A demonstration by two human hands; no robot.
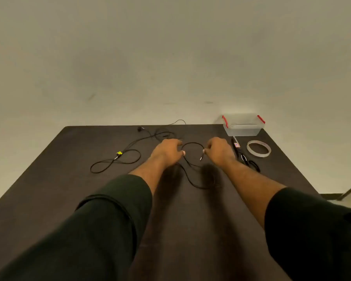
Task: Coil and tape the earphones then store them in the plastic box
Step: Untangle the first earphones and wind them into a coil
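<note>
head view looks down on a dark counter (69,199) where both hands work a black earphone cable (193,144). left hand (167,152) has its fingers curled around the cable, and right hand (219,151) pinches it near the plug end, so a short arc of cable spans between them while the rest trails toward the person. a second black cable (118,161) with a yellow tag lies loose to the left. at the far right corner stands the clear plastic box (242,127) with red latches; whether its lid is on i cannot tell, and nothing shows inside. just beside it lie a tape roll (258,148) and scissors (244,157).
</note>
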